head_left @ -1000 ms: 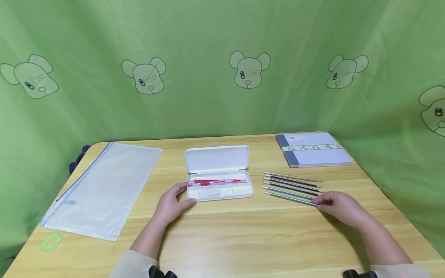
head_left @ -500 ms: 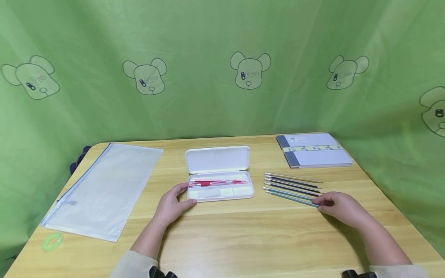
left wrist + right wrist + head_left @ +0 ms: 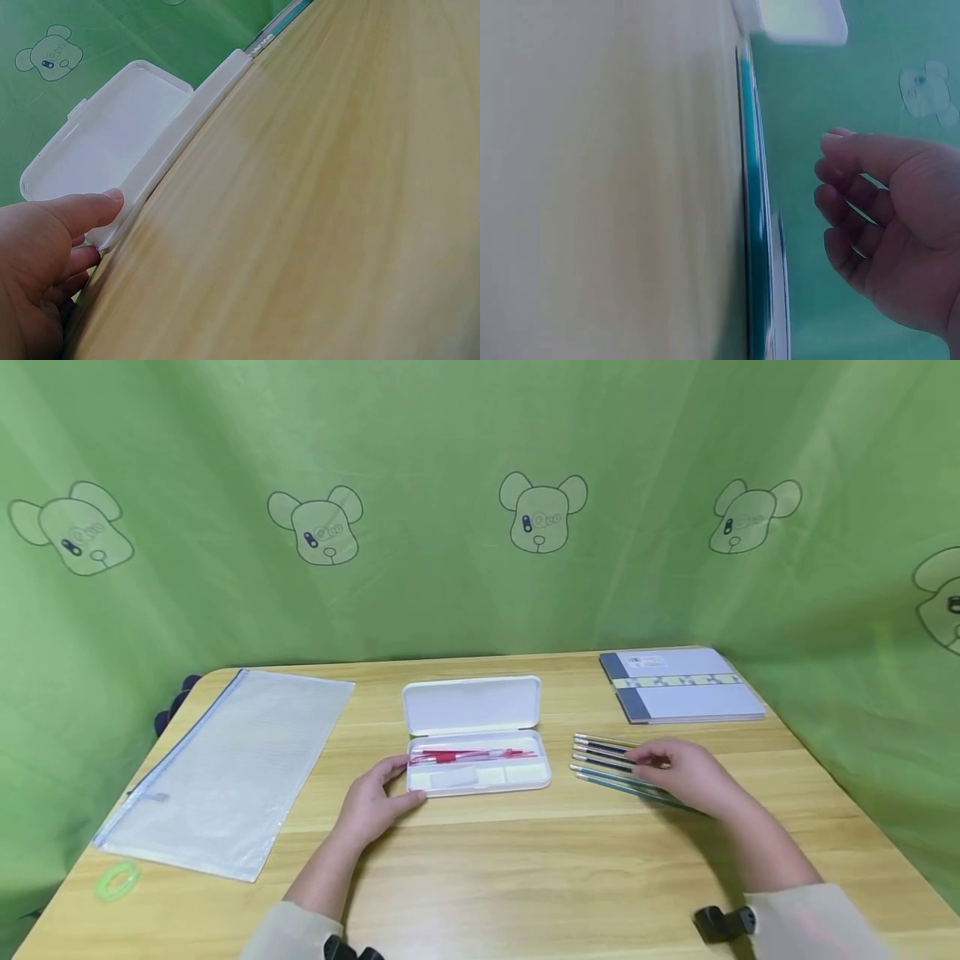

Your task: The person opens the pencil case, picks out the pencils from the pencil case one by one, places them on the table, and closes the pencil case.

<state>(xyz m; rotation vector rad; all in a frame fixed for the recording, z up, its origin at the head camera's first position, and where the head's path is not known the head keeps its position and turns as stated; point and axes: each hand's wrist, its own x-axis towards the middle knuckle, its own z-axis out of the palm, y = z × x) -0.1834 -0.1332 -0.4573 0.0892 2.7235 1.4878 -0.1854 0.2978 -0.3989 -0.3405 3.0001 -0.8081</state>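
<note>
An open white pencil case [image 3: 480, 783] stands mid-table with its lid raised. Red pens [image 3: 472, 753] and a small white block [image 3: 453, 777] lie inside. My left hand [image 3: 369, 803] grips the case's left end, thumb at the front corner; the left wrist view shows the thumb [image 3: 94, 210] against the case wall. Right of the case lies a row of dark and teal pencils [image 3: 611, 779]. Over this row is my right hand [image 3: 686, 774], partly covering the pencils. In the right wrist view its fingers [image 3: 847, 199] are loosely curled, with nothing between them.
A clear zip pouch [image 3: 232, 768] lies flat at the left, with a pale green ring [image 3: 117, 881] near its lower corner. At the back right is a closed notebook [image 3: 682, 685]. A green curtain [image 3: 450, 602] hangs behind the wooden table [image 3: 510, 877].
My right hand has left the tips of the nearest pencils and moved left and away from me, over the middle of the row. The left hand stays on the pencil case.
</note>
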